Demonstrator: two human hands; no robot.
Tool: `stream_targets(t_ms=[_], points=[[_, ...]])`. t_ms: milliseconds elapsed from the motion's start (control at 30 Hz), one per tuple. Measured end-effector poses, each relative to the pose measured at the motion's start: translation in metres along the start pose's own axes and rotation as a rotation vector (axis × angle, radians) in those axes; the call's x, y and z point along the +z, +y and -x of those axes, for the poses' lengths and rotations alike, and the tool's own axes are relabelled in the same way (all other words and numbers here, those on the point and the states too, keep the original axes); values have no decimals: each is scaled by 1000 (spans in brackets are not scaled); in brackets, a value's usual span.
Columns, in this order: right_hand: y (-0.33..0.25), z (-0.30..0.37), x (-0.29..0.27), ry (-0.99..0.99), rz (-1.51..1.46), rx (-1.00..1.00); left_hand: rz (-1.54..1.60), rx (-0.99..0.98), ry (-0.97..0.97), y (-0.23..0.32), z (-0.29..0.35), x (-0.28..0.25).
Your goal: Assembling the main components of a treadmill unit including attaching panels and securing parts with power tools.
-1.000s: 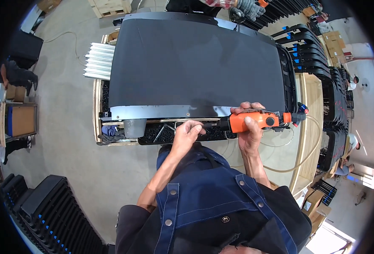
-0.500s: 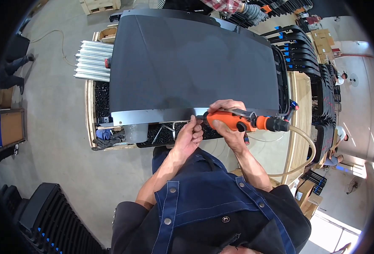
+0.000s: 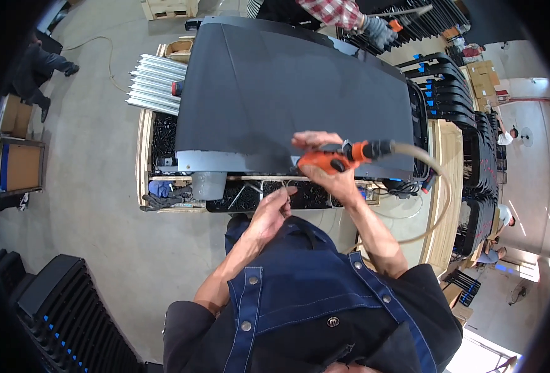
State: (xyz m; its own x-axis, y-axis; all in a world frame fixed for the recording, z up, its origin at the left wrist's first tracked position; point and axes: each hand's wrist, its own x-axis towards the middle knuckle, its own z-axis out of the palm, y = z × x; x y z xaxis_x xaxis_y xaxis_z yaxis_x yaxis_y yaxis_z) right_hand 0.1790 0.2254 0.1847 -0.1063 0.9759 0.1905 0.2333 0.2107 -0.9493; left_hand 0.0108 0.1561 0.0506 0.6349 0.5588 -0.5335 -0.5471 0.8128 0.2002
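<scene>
In the head view, the right hand (image 3: pixel 336 181) is wrapped around an orange power tool (image 3: pixel 321 163), which it holds above the near edge of a large dark panel (image 3: pixel 300 93). The tool's front end is mostly hidden by the fingers; from its rear, a tan hose (image 3: pixel 447 186) loops out to the right and curves back down beside the right forearm. The left hand (image 3: pixel 272 211) is apart from the tool, below the panel's near edge, with fingers curled and thumb drawn in; whether it pinches some small piece cannot be told.

Just beyond the left hand lies a black tray (image 3: pixel 218 206) of small dark pieces. A grey cup (image 3: pixel 209 186) stands at its left, against the panel's pale strip (image 3: pixel 203 161), and dark gloves (image 3: pixel 158 202) lie further left. Silver rails (image 3: pixel 153 84) stick out past the panel's left side. Across the panel, a co-worker's gloved hand (image 3: pixel 377 30) shows below a checked sleeve (image 3: pixel 334 12).
</scene>
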Motion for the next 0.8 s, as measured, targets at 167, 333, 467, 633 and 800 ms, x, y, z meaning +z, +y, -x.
stream_targets(t_ms=[167,333,467,633,800], points=[[-20,19,-19,86,-398,91,-17,149,-10,-5,16,7],[-28,38,-33,169,-692,79,241,164,76,-9,16,16],[-19,45,-38,174,-762,48,331,205,38,-18,18,24],[-8,46,-28,198,-826,72,401,259,110,-15,29,39],[-11,41,13,295,-810,109,238,520,346,0,38,47]])
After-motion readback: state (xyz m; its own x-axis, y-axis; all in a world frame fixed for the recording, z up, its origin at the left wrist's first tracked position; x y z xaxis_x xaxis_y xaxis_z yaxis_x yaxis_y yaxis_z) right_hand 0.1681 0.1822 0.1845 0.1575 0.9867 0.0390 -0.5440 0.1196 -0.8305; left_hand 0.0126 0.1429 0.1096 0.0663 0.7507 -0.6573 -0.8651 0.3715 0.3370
